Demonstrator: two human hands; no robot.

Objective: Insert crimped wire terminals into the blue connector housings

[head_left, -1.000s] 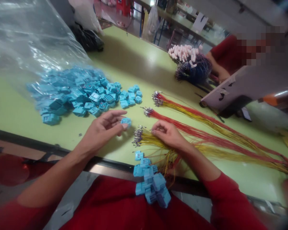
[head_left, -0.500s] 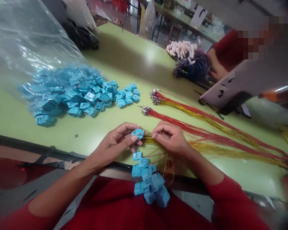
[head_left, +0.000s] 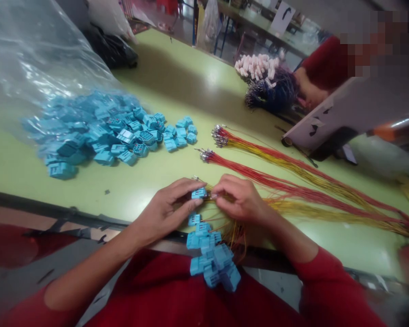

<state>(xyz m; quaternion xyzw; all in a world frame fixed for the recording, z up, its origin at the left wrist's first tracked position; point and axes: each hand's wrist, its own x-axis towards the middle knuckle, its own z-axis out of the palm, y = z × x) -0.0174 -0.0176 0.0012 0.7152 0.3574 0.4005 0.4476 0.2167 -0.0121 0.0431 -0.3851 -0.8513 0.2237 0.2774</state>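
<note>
**At the edge of the bench point(head_left: 177, 86), the left hand point(head_left: 167, 211) holds a blue connector housing point(head_left: 199, 193) close to the right hand point(head_left: 240, 198)**

In front of the person, the two hands work together, with only a small gap between them. The left hand is clamped on the housing, and its thumb and fingers grip it from both sides at the tips. The housing lies almost level across the view. Its long axis points toward the right hand, so this hand is just beside its right end.

The right hand is also closed. Its fingers pinch the metal-tipped ends of a bundle of yellow wires point(head_left: 221, 196), very near the housing. I cannot tell if any tip touches the housing, because the fingers hide this place. The bundle runs away to the right, and some loose wires hang over the bench edge beside a small stack of blue connectors point(head_left: 207, 254).

Farther from the hands, a large pile of the same connectors point(head_left: 88, 131) lies at the mouth of a clear plastic bag point(head_left: 30, 50). Two long red and yellow wire bundles point(head_left: 269, 170) lie to the right.
</note>
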